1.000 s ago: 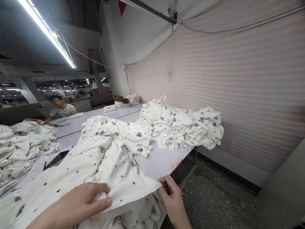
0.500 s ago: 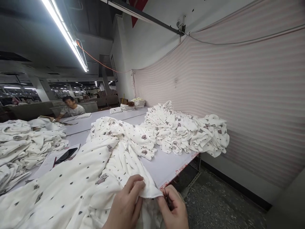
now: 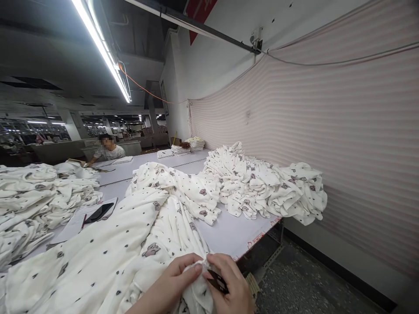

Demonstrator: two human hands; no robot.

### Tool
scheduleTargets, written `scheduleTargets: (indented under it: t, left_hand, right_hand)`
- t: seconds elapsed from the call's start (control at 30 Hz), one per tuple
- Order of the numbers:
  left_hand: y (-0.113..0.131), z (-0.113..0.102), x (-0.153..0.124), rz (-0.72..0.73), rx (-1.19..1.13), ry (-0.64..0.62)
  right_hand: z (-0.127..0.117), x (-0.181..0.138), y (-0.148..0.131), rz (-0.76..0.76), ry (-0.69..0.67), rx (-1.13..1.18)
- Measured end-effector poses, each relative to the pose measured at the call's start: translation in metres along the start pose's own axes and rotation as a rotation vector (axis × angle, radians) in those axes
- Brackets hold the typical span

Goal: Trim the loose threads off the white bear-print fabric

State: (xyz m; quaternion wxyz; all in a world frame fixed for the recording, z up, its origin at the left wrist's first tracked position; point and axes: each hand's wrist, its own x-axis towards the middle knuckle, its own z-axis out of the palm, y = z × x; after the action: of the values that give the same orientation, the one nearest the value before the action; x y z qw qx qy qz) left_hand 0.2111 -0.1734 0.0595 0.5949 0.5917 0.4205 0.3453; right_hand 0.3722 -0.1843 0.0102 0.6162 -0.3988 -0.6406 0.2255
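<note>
A white garment (image 3: 131, 244) printed with small dark figures lies spread over the white table (image 3: 229, 231) in front of me. My left hand (image 3: 170, 283) pinches a bunched fold of its edge at the bottom of the view. My right hand (image 3: 229, 283) is closed around small dark thread snips (image 3: 216, 281), whose tips touch the same fold, right beside my left fingers.
A heap of the same printed garments (image 3: 265, 183) lies on the table's far right, another pile (image 3: 29, 200) at the left. A dark phone (image 3: 98, 213) rests on papers. A seated person (image 3: 108, 150) works at the far end. A striped cloth (image 3: 327, 122) hangs on the right wall.
My left hand has slid right along the garment's edge until it meets my right hand. The fabric edge has bunched between them, and the camera has tipped slightly up and right.
</note>
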Motion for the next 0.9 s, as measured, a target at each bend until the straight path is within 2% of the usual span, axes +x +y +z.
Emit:
scheduleTargets:
  t: [0.13,0.2,0.4,0.47,0.6,0.9]
  left_hand:
    - [0.005,0.002,-0.003,0.029,0.421,0.08]
    - [0.008,0.005,-0.004,0.012,0.534,0.112]
    - [0.009,0.007,-0.002,0.058,0.423,0.157]
    - [0.007,0.005,-0.001,0.055,0.394,0.19]
    - [0.004,0.003,-0.002,0.047,0.397,0.206]
    - [0.012,0.012,-0.004,0.034,0.495,0.184]
  right_hand:
    - [0.005,-0.001,0.002,0.14,-0.018,-0.053]
    - [0.007,0.0,0.003,0.195,-0.003,-0.037]
    - [0.008,0.0,0.006,0.297,0.01,0.107]
    - [0.004,-0.004,0.009,0.26,0.024,0.129]
    - [-0.004,-0.013,0.016,0.186,0.003,-0.004]
    - [-0.006,-0.005,0.021,0.216,-0.075,0.072]
